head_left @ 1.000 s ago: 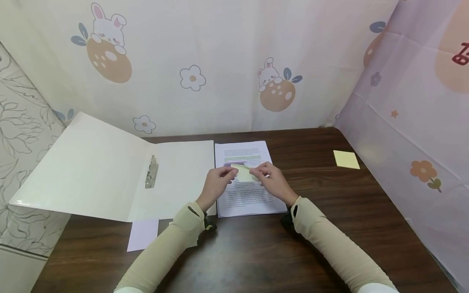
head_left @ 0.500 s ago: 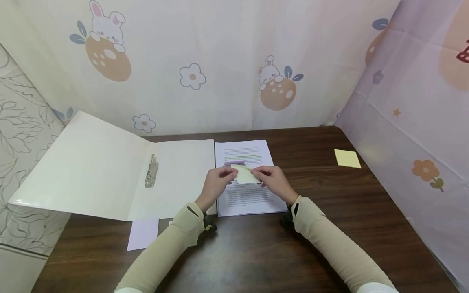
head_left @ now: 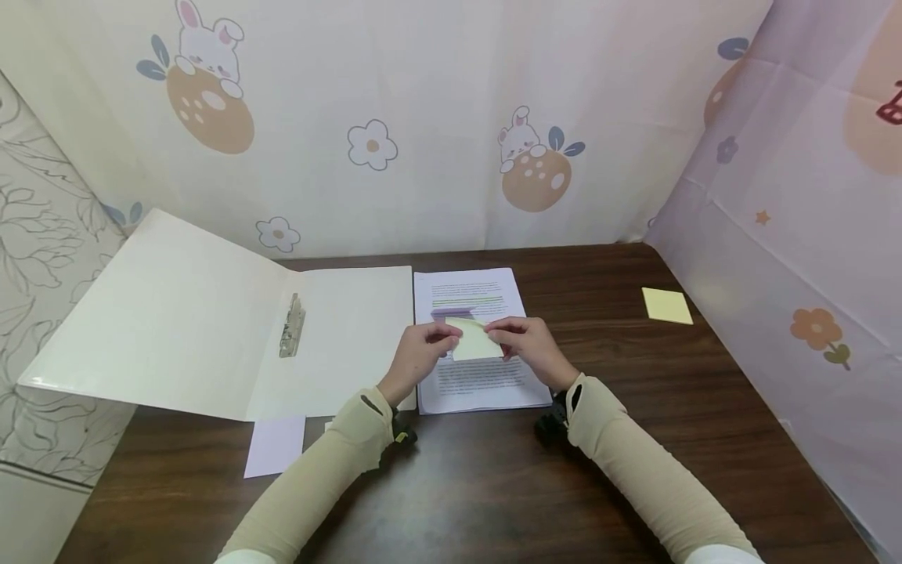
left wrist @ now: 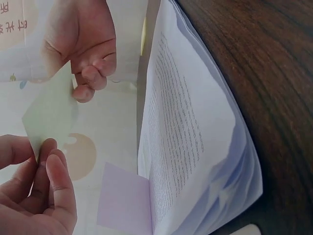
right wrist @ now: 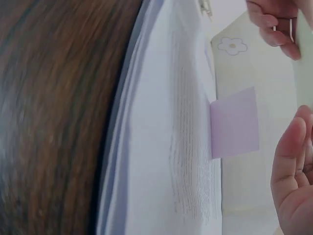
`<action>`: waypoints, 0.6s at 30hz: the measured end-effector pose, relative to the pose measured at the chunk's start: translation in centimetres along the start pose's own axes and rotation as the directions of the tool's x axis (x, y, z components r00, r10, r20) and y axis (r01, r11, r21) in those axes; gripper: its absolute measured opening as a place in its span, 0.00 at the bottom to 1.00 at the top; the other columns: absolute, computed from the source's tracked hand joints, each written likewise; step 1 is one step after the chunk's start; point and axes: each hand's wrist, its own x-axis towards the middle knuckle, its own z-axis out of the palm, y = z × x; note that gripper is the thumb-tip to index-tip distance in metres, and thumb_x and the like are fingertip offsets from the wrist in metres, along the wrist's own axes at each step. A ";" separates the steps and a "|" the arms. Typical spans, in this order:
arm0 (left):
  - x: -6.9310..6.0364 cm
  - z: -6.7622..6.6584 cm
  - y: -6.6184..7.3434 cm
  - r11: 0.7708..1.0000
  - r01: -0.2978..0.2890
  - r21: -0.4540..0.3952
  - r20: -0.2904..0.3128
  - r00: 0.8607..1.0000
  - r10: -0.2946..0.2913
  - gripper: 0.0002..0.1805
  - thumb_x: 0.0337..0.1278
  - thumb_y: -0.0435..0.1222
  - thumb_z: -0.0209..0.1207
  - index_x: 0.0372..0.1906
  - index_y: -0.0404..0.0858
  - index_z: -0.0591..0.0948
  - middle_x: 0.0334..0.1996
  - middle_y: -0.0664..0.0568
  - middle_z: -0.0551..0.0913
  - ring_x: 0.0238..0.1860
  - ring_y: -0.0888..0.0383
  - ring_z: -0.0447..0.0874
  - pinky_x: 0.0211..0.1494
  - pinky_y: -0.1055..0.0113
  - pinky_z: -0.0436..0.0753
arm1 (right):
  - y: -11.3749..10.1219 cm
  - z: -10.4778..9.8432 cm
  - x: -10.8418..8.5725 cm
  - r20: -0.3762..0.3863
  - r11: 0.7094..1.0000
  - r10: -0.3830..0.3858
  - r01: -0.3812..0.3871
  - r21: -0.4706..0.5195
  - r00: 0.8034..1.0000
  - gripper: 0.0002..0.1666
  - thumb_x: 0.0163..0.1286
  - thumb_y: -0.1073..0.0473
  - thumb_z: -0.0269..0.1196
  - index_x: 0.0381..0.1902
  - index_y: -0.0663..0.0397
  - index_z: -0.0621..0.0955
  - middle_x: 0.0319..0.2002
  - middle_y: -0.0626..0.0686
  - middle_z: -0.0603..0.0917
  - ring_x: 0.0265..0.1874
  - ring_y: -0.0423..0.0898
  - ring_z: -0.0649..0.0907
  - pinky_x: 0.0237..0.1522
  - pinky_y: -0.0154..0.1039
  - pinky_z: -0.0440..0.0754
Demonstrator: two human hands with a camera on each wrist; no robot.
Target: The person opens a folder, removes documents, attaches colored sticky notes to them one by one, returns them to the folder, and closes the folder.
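Thumb and fingers of my left hand pinch one side of a pale yellow sticky note. My right hand pinches its other side, so the note is held up between both hands. Beneath it lies a stack of printed pages with green highlighted lines near the top. A purple sticky note is on the top page; in the right wrist view this purple note stands up from the paper. The left wrist view shows the pale note raised clear of the pages.
Left of the pages lies an open white binder with a metal clip. A lilac sheet pokes out below the binder. A yellow sticky pad lies at the far right of the dark wooden table. Printed curtains close off the back.
The pale sticky note has come slightly nearer to me, and more of its face shows. My right hand has shifted a little to the right; both hands keep their hold.
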 end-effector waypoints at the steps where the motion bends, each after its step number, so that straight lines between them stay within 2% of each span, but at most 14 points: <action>1: 0.0 0.0 0.0 1.000 -0.006 0.003 0.001 1.000 0.006 0.09 0.62 0.35 0.59 0.43 0.38 0.87 0.42 0.47 0.87 0.37 0.58 0.81 0.43 0.67 0.83 | -0.1 0.0 0.0 -0.001 1.000 0.006 -0.006 0.008 1.000 0.16 0.68 0.60 0.63 0.49 0.63 0.83 0.49 0.60 0.84 0.30 0.46 0.79 0.33 0.35 0.82; 8: -0.1 0.0 0.0 1.000 -0.027 -0.005 0.009 1.000 0.027 0.09 0.61 0.33 0.60 0.42 0.36 0.86 0.41 0.46 0.87 0.37 0.59 0.81 0.41 0.68 0.82 | 0.0 -0.2 0.0 -0.001 1.000 0.012 -0.012 0.017 1.000 0.15 0.67 0.61 0.64 0.48 0.64 0.84 0.47 0.57 0.85 0.29 0.45 0.78 0.32 0.35 0.81; 13: -0.2 -0.1 -0.4 1.000 -0.015 -0.008 0.000 1.000 0.015 0.08 0.61 0.34 0.60 0.42 0.37 0.86 0.42 0.46 0.87 0.39 0.58 0.80 0.43 0.67 0.83 | 0.2 -0.1 0.0 -0.021 0.999 0.042 -0.042 0.010 0.999 0.14 0.67 0.60 0.64 0.47 0.61 0.85 0.49 0.58 0.84 0.32 0.47 0.78 0.33 0.35 0.81; 18: -0.3 -0.2 -1.0 1.000 0.022 -0.006 -0.006 1.000 -0.022 0.08 0.62 0.36 0.60 0.42 0.38 0.86 0.42 0.48 0.86 0.39 0.58 0.79 0.43 0.66 0.82 | 0.7 0.0 0.0 -0.037 0.998 0.059 -0.059 0.009 0.998 0.15 0.67 0.59 0.63 0.48 0.62 0.84 0.51 0.59 0.84 0.33 0.47 0.78 0.34 0.35 0.80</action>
